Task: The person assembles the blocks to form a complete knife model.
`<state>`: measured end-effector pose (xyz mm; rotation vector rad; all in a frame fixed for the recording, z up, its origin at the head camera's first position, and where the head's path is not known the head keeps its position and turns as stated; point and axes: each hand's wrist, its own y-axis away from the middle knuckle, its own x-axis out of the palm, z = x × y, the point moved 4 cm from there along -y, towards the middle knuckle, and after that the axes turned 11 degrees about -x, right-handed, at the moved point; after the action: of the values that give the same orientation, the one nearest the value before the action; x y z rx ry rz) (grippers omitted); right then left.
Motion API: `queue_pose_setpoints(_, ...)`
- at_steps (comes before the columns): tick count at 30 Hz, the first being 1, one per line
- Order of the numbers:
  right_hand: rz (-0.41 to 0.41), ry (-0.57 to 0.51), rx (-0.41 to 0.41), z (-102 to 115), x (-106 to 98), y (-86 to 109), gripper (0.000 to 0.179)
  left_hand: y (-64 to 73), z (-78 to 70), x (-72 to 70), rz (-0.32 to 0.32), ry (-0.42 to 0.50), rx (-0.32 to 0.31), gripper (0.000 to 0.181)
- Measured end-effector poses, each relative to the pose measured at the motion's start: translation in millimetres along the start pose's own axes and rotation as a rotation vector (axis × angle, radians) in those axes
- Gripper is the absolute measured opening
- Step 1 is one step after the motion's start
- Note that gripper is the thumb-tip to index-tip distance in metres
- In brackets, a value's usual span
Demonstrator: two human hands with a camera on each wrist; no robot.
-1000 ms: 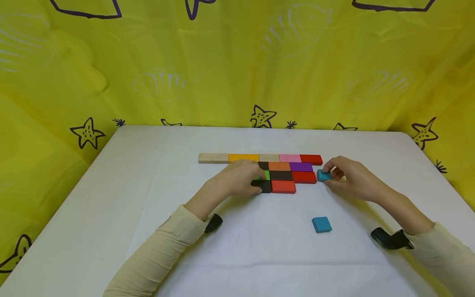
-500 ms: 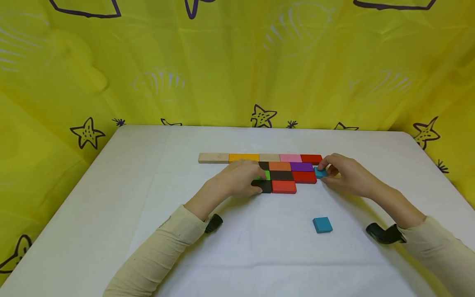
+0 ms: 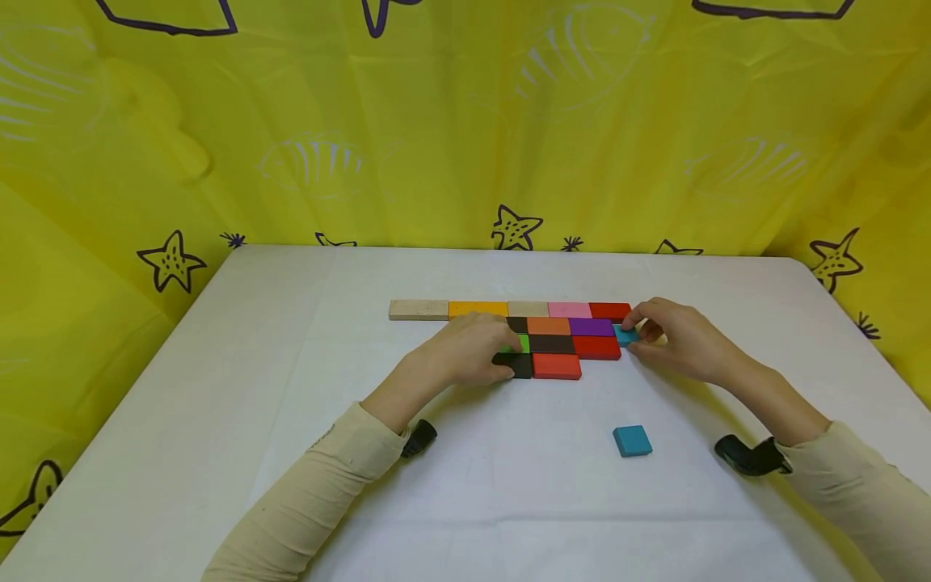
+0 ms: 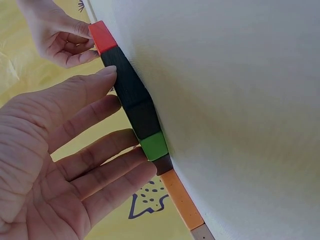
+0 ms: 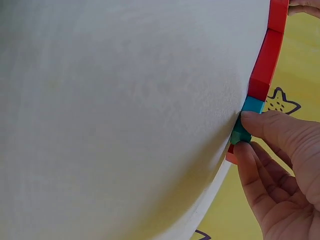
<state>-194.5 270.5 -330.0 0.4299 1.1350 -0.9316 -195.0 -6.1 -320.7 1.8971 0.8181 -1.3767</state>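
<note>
Flat coloured wooden blocks lie in staggered rows on the white table. At their left side my left hand [image 3: 473,352] rests against the blocks; its thumb touches a black block [image 3: 518,366] and a fingertip is on a green block [image 3: 513,343]. In the left wrist view those fingers are fairly straight and spread. My right hand [image 3: 684,343] pinches a small blue block [image 3: 625,335] between thumb and fingers, at the right end of the purple block [image 3: 591,327]. In the right wrist view this blue block [image 5: 254,105] sits by a red block [image 5: 264,67].
A second blue block [image 3: 632,441] lies alone nearer the front. The back row runs from a plain wood block [image 3: 419,309] through a yellow-orange block [image 3: 478,309] to a red block [image 3: 609,311]. A yellow patterned curtain [image 3: 436,121] hangs behind the white table [image 3: 436,501].
My right hand has moved a little left and away from me, bringing the blue block up to the end of the purple block. My left hand has stayed in place.
</note>
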Motion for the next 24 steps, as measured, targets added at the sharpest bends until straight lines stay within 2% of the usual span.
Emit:
queue_pose_setpoints(15,-0.058,0.036,-0.028,2,-3,-0.6,0.023,-0.1,-0.2,0.9,0.002,-0.005,-0.011,0.031)
queue_pose_setpoints(24,-0.089,0.049,-0.057,7,-6,8.6,0.022,-1.1,0.6,1.8,0.001,-0.003,-0.010,0.031)
